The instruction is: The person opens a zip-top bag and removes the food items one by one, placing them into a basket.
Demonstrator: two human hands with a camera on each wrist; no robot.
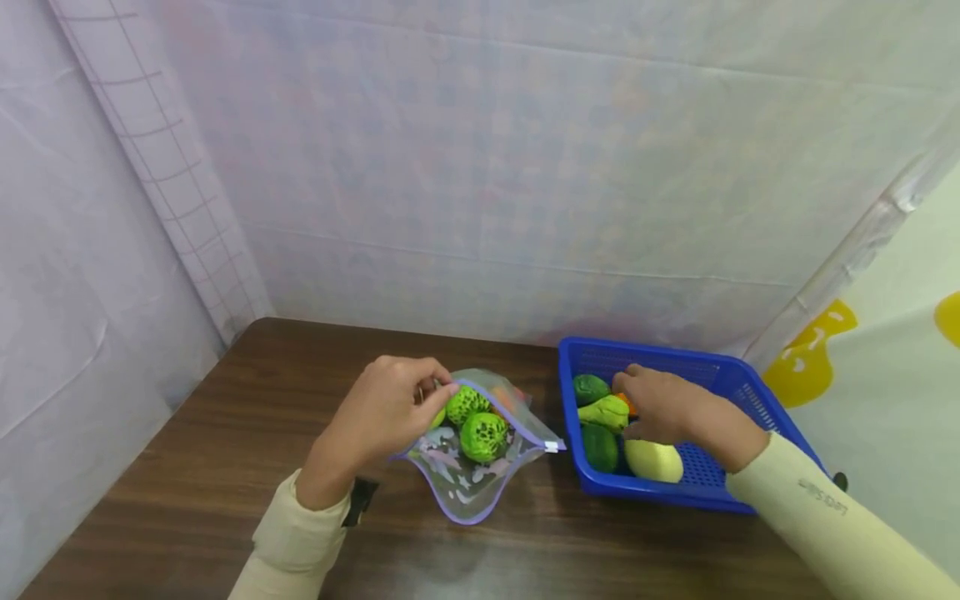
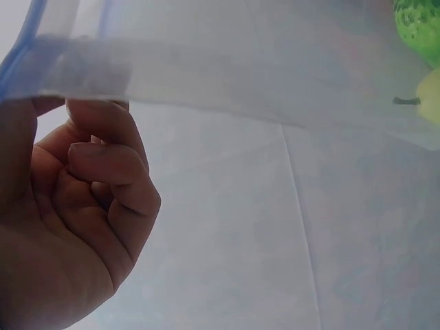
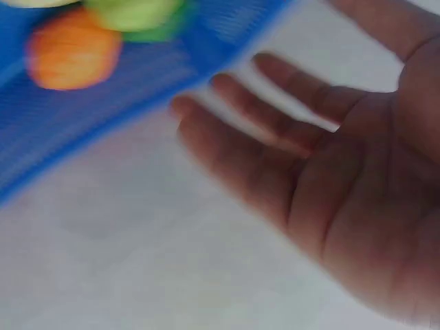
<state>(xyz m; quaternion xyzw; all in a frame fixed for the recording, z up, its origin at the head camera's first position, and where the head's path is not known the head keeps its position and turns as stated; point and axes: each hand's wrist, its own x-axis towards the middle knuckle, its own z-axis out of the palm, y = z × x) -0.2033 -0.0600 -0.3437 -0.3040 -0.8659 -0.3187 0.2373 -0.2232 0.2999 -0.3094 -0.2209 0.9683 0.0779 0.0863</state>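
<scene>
My left hand (image 1: 386, 407) pinches the purple-edged rim of a clear zip bag (image 1: 467, 504), whose mouth gapes. Inside lie bright green openwork balls (image 1: 483, 436) and a reddish-orange thing partly hidden by the film. Through the film, the left wrist view shows a pale pear-like fruit (image 2: 430, 97) with a stem. Over the blue basket (image 1: 660, 493), my right hand (image 1: 660, 407) reaches down with fingers extended and nothing in its palm. Near its fingertips are an orange piece (image 3: 72, 49), partly covered in the head view, and a light green wrinkled vegetable (image 1: 604, 412).
Also in the basket are a round pale yellow-green piece (image 1: 654, 461), a dark green piece (image 1: 599, 448) and another green one (image 1: 590, 388). A white slider (image 1: 552, 447) sits at the bag's right corner. Behind the brown table (image 1: 300, 367) hangs a pale curtain (image 1: 480, 183).
</scene>
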